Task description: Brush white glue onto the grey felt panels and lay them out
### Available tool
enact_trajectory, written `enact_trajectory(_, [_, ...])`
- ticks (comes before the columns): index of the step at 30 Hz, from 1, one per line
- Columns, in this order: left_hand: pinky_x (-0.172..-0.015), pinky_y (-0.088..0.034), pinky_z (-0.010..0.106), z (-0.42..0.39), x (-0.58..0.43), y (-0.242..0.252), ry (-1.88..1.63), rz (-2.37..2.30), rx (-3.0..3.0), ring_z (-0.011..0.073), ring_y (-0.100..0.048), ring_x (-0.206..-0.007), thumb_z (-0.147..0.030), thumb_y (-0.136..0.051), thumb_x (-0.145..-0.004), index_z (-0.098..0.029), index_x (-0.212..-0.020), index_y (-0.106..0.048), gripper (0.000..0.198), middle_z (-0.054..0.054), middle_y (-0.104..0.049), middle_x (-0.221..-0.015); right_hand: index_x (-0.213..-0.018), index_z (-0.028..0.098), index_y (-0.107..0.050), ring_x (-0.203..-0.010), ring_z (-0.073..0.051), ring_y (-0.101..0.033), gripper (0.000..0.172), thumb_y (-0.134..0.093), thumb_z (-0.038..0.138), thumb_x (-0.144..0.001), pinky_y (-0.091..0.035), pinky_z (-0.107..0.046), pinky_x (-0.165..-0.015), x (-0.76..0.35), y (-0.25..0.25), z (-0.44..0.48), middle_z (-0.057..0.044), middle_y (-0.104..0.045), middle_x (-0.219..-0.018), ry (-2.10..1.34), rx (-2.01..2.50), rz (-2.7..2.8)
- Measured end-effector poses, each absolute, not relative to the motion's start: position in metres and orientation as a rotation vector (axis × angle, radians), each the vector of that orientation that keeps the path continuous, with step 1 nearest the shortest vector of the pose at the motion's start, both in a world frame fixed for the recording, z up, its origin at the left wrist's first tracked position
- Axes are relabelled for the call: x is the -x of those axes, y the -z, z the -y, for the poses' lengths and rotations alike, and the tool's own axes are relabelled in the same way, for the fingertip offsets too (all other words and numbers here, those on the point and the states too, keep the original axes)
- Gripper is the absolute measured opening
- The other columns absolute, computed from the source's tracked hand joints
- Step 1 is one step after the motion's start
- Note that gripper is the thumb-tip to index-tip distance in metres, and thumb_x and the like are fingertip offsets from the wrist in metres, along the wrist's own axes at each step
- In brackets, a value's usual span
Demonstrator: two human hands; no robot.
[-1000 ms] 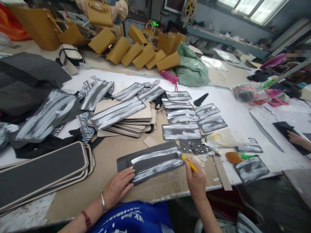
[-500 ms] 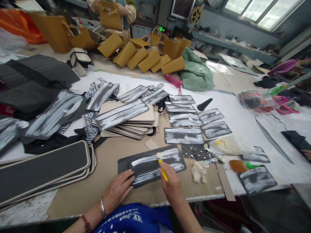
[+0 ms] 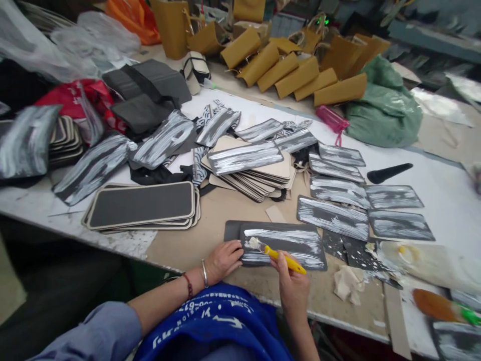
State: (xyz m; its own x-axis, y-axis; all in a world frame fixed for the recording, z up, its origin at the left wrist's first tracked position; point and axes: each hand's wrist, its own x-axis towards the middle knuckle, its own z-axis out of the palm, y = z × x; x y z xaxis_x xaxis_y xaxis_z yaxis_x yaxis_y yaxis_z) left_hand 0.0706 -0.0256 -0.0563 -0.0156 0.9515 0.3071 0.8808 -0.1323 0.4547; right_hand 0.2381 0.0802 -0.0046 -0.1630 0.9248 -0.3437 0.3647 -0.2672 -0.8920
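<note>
My right hand is closed round the yellow handle of a glue brush. Its whitish bristles rest near the left end of a dark rectangular panel, which carries streaks of white paste along its upper and lower edges. My left hand lies with fingers stretched on the panel's left end. Another dark piece shows from under that end. Behind it, a white-streaked panel tops a fanned stack of beige-backed panels. To the left lies a pile of dark panels with pale edges.
More white-streaked panels lie at right, near a crumpled cloth and a glue-smeared bag. An amber bottle lies at the right edge. Mustard handbags and a green bag stand behind.
The brush has moved from the panel's middle to its left end, and the upper white streak looks wider. My view has turned left, so everything sits further right.
</note>
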Motion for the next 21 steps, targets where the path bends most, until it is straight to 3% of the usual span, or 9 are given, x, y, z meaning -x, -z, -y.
enact_trajectory(6, [-0.08,-0.052,0.036,0.024,-0.07,0.053,-0.804,-1.977,-2.099,0.0214,-0.057,-0.09,-0.021,-0.052,-0.081,-0.012,-0.096,-0.057,0.018,0.01,-0.06,-0.092,-0.09,0.014,-0.064,-0.074,-0.022,-0.065,0.039,-0.058,0.049,-0.073,-0.053,-0.035,-0.07,-0.222,0.008,-0.082,-0.011,-0.066,-0.091,-1.473,1.482,1.558])
enact_trajectory(11, [-0.077,-0.052,0.035,0.024,-0.07,0.052,-0.806,-1.984,-2.114,0.0213,-0.056,-0.088,-0.021,-0.053,-0.08,-0.011,-0.096,-0.056,0.018,0.011,-0.06,-0.093,-0.09,0.016,-0.064,-0.077,-0.021,-0.064,0.037,-0.051,0.048,-0.079,-0.05,-0.033,-0.073,-0.223,-0.003,-0.087,-0.009,-0.066,-0.09,-1.128,1.489,1.813])
enact_trajectory(14, [-0.075,-0.052,0.034,0.024,-0.07,0.052,-0.815,-1.98,-2.114,0.0204,-0.056,-0.086,-0.02,-0.051,-0.081,-0.012,-0.095,-0.056,0.016,0.011,-0.06,-0.092,-0.09,0.018,-0.065,-0.079,-0.021,-0.063,0.035,-0.049,0.047,-0.081,-0.048,-0.032,-0.074,-0.213,-0.009,-0.086,-0.008,-0.067,-0.09,-1.093,1.382,1.932])
enact_trajectory(18, [-0.073,-0.053,0.034,0.023,-0.071,0.053,-0.815,-2.002,-2.109,0.0201,-0.057,-0.084,-0.02,-0.05,-0.082,-0.013,-0.094,-0.056,0.015,0.011,-0.06,-0.091,-0.092,0.017,-0.065,-0.072,-0.02,-0.065,0.04,-0.049,0.051,-0.079,-0.05,-0.031,-0.068,-0.21,0.001,-0.094,-0.007,-0.068,-0.085,-1.205,1.432,1.84])
enact_trajectory(21, [-0.072,-0.053,0.034,0.023,-0.071,0.052,-0.813,-2.0,-2.105,0.0201,-0.057,-0.084,-0.02,-0.05,-0.082,-0.013,-0.095,-0.056,0.016,0.011,-0.059,-0.091,-0.094,0.014,-0.065,-0.073,-0.022,-0.065,0.046,-0.051,0.055,-0.077,-0.049,-0.032,-0.069,-0.241,0.005,-0.115,-0.009,-0.069,-0.084,-1.069,1.557,1.738])
